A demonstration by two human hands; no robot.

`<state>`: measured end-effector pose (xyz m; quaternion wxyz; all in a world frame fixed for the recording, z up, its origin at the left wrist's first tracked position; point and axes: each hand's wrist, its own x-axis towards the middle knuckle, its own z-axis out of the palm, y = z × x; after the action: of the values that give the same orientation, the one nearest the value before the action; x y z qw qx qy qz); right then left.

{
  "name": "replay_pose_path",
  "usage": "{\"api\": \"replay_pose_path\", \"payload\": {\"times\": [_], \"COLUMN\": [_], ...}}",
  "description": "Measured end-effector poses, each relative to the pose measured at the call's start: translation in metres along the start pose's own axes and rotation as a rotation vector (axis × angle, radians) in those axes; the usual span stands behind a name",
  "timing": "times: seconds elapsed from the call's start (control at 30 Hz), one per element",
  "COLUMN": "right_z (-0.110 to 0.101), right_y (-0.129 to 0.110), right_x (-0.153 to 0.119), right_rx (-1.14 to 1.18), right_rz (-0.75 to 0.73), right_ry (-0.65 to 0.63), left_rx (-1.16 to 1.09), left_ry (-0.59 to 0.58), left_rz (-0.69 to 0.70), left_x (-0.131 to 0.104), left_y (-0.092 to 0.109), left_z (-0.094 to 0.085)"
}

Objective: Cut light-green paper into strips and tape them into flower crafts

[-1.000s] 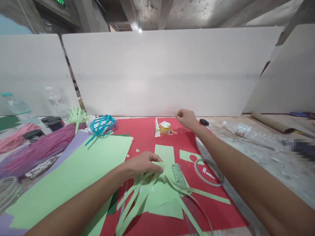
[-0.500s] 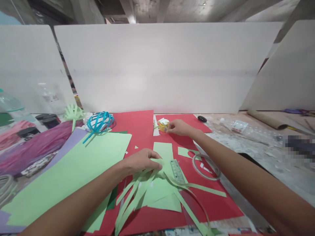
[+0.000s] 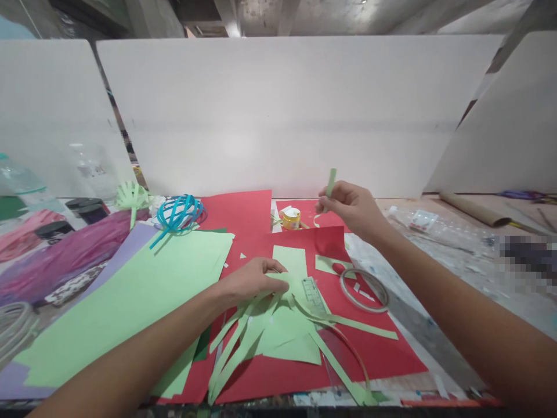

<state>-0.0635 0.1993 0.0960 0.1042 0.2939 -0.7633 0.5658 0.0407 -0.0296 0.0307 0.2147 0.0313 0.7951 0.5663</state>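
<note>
My left hand [image 3: 255, 278] pinches the gathered end of several light green paper strips [image 3: 243, 351], which fan out toward the near edge. My right hand [image 3: 352, 209] is raised at the back right, its fingers closed on a narrow green paper strip [image 3: 332, 180] that sticks up above them. A pale curled end hangs below those fingers. Left of that hand stands a small yellow pot [image 3: 291, 219] with white on top. Green paper pieces [image 3: 291, 342] and a clear ruler [image 3: 311, 292] lie beside my left hand on red sheets [image 3: 250, 215].
Large green sheets [image 3: 143, 296] lie at left, with a blue strip-woven form [image 3: 179, 213] behind them. A pale ring [image 3: 384, 296] rests on the red paper at right. Farther right lies a clear plastic bottle [image 3: 430, 223]. White boards [image 3: 278, 116] stand behind.
My right hand has risen up and to the right, away from the yellow pot, and now holds a green paper strip upright. My left hand keeps its pinch in nearly the same spot.
</note>
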Motion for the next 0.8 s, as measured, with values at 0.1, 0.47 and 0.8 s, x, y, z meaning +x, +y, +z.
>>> {"api": "replay_pose_path", "payload": {"times": [0.1, 0.47, 0.8], "right_z": [0.001, 0.037, 0.032], "right_y": [-0.008, -0.006, -0.013], "right_x": [-0.029, -0.074, -0.073], "right_rx": [0.12, -0.155, -0.318], "right_rz": [0.181, 0.262, 0.162], "right_ry": [-0.222, -0.636, -0.606], "left_rx": [-0.006, 0.093, 0.209], "left_ry": [0.045, 0.054, 0.121], "left_rz": [0.012, 0.108, 0.119], "left_x": [-0.001, -0.01, -0.008], "left_y": [-0.001, 0.01, 0.008], "left_z": [0.0, -0.007, -0.001]}}
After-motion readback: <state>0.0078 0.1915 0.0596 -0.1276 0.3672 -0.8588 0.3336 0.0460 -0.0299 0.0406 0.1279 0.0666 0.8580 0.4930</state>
